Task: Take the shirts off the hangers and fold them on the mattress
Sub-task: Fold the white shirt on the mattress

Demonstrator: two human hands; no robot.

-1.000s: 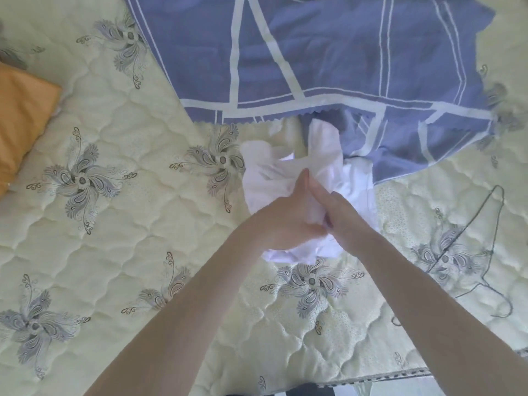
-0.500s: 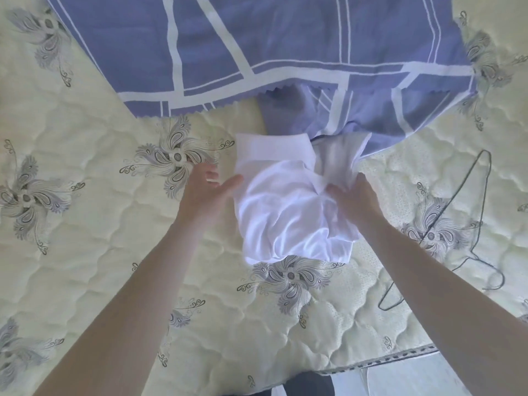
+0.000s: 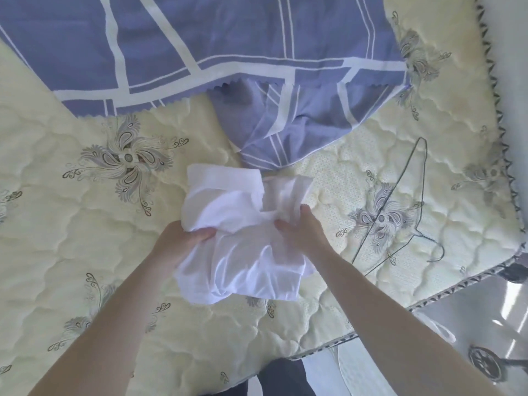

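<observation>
Both sides of the white shirt [image 3: 237,258], bunched on the mattress [image 3: 85,247], are now gripped: the left hand [image 3: 183,244], fingers open a moment ago, has clenched its edge, the right hand [image 3: 300,232] pinches opposite, so folding likely continues.

Place: a bedroom in a home, as far as I can see.
Bed: in front of me is a quilted cream mattress [image 3: 85,252] stitched with grey floral medallions, with patterned braid along its edge.
Bedding: a blue sheet with white checks [image 3: 200,38] lies spread across the far part of it.
Laundry: a white shirt [image 3: 228,224], and a bare wire hanger [image 3: 389,196] lying flat on the mattress to my right.
Floor: pale glossy floor [image 3: 471,310] beyond the bed's corner.
</observation>
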